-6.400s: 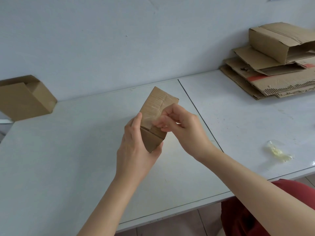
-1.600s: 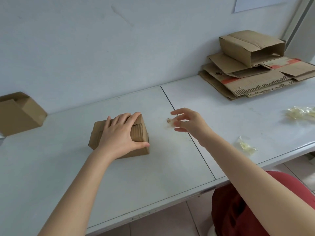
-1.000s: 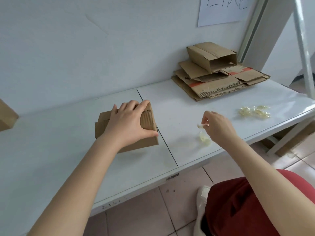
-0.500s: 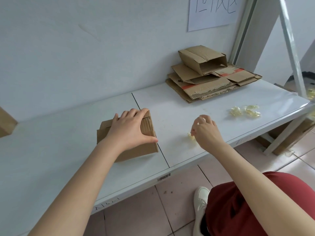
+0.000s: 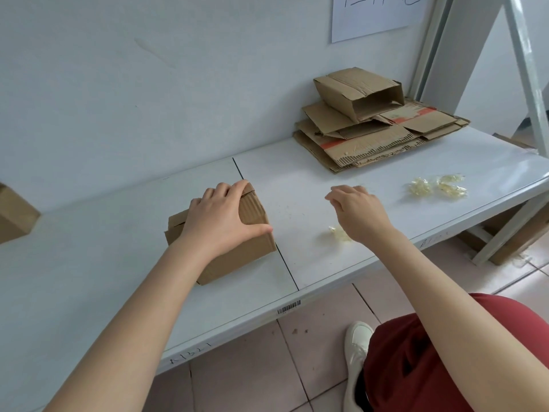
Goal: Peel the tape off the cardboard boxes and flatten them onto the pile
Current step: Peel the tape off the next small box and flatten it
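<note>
One head-worn view looks down, close over the white shelf point(image 5: 118, 263).

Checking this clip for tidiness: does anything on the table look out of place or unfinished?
Yes. The top box on the pile is not flat; its end gapes open. Crumpled tape wads lie loose on the table, another wad beside the right hand.

The left hand point(image 5: 218, 221) is covering most of the small box point(image 5: 252, 248) top, so whatever's on it is staying hidden. A second box point(image 5: 15, 215) is getting chopped off by the left edge. The paper sign point(image 5: 371, 16) is running off the top, writing unreadable. The fingers point(image 5: 335, 195) of the right hand point(image 5: 361, 215) are blurring a bit, and that wrist is hiding part of the tape wad point(image 5: 337, 233). The barcode point(image 5: 288, 307) is looking too tiny to read.
</note>
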